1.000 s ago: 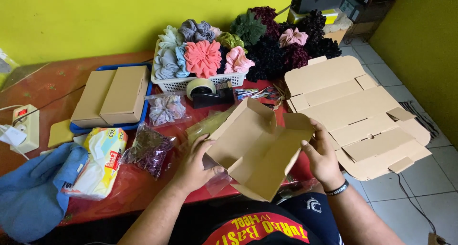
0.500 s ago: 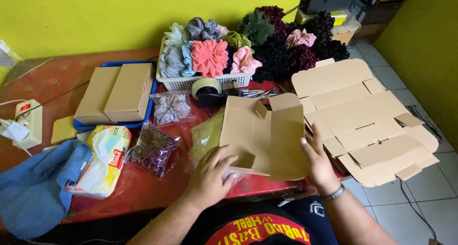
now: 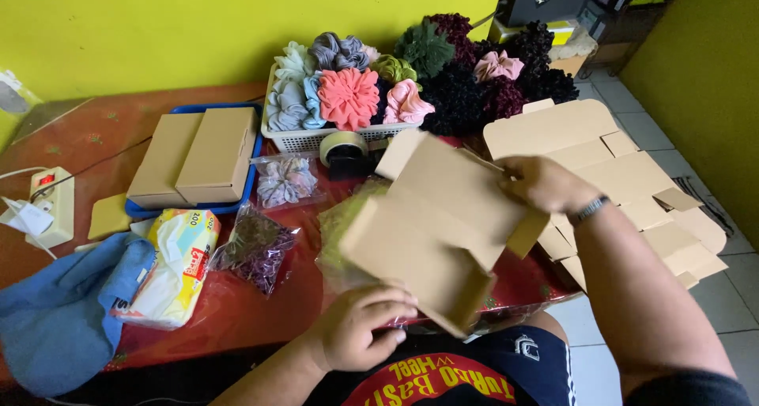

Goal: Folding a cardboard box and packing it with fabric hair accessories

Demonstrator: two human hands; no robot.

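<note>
Both hands grip a half-folded cardboard box (image 3: 431, 228) held above the red bench (image 3: 261, 303) – left hand (image 3: 360, 335) pinches its near bottom edge, right hand (image 3: 545, 185) clasps the far top flap. Under it lies a clear bag w/ green fabric (image 3: 344, 224). Flat box blanks (image 3: 617, 177) stack at the right; a white basket (image 3: 316, 139) of scrunchies & a tape dispenser (image 3: 344, 154) sit behind.

Cardboard box (image 3: 439, 228): half-folded, held tilted above the red table (image 3: 237, 311).
Left hand (image 3: 364, 327): closed on the box's near lower edge.
Right hand (image 3: 541, 183): gripped on the far upper flap.
Flat box blanks (image 3: 624, 177): stacked at the right.
White basket (image 3: 316, 139): filled with coloured scrunchies (image 3: 348, 96).
Blue tray (image 3: 237, 204): two closed boxes (image 3: 198, 157) are held.
Tape dispenser (image 3: 345, 151): set just in front of the basket.
</note>
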